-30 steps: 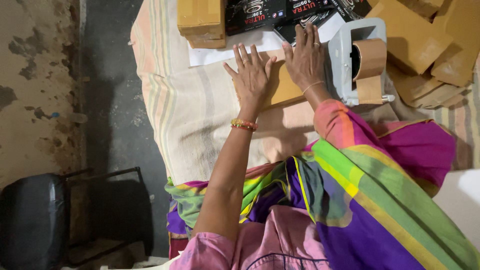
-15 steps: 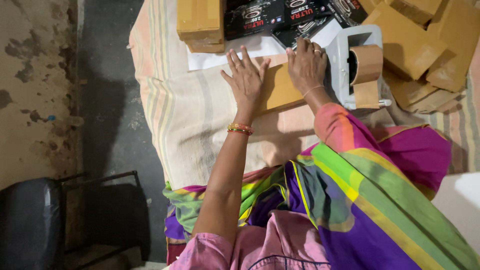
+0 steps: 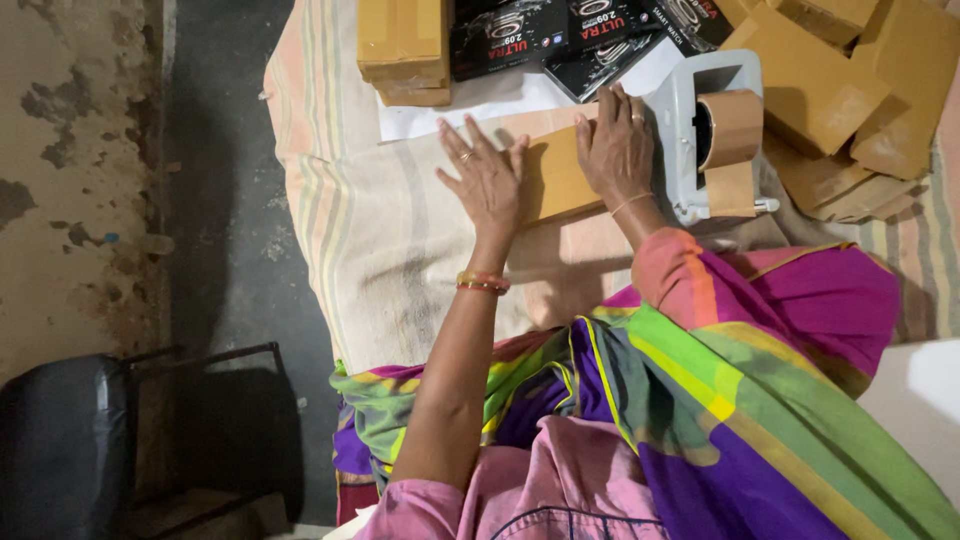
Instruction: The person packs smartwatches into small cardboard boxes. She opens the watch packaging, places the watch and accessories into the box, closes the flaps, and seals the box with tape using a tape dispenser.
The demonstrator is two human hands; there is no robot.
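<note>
A small brown cardboard box (image 3: 556, 178) lies on the striped cloth (image 3: 370, 240), between the two hands. The left hand (image 3: 487, 180) rests flat on the left end of the box, fingers spread and open, not grasping. The right hand (image 3: 617, 148) lies on the right end, the palm pressing down and the fingers slightly bent over the top edge; it does not close around the box.

Just beside the right hand stands a grey tape dispenser (image 3: 712, 135) with a brown tape roll. Behind the box lie white paper (image 3: 470, 108), black product boxes (image 3: 560, 35) and a stack of cardboard boxes (image 3: 403, 48). More brown boxes (image 3: 830, 85) are piled at the right. Open cloth remains left of the left hand, up to its edge at the dark floor (image 3: 215, 200).
</note>
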